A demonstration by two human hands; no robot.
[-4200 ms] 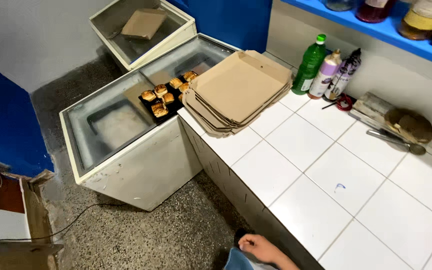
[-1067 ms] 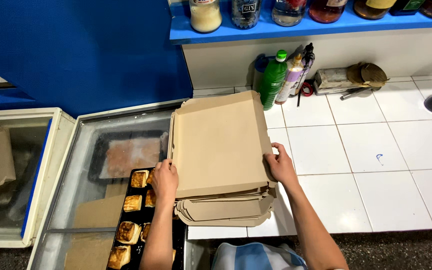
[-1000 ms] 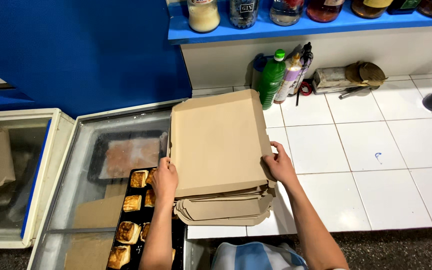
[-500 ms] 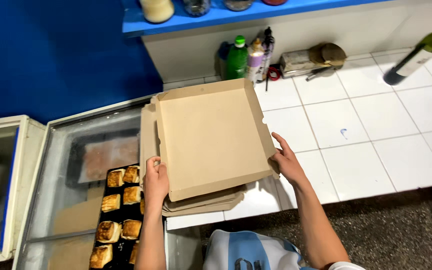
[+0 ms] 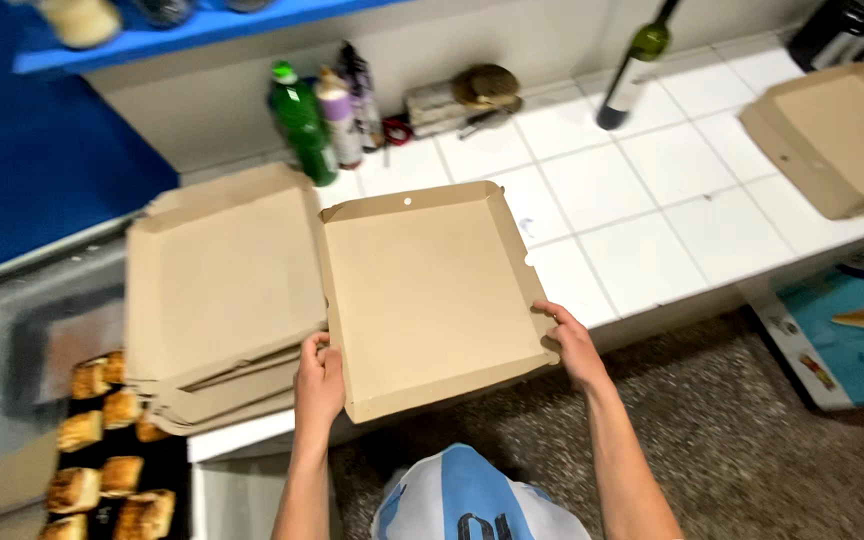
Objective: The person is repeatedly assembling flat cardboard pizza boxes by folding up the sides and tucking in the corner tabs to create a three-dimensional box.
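Flat brown cardboard box (image 5: 430,290), open, beside box stack (image 5: 217,300).

Bare forearms, left hand (image 5: 320,385) and right hand (image 5: 570,343) ungloved, no sleeves showing, shirt (image 5: 457,500) striped light blue and white, dark marking

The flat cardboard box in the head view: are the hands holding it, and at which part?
Yes. Both hands hold the flat cardboard box: the left hand grips its near-left edge, the right hand its near-right corner, beside the box stack.
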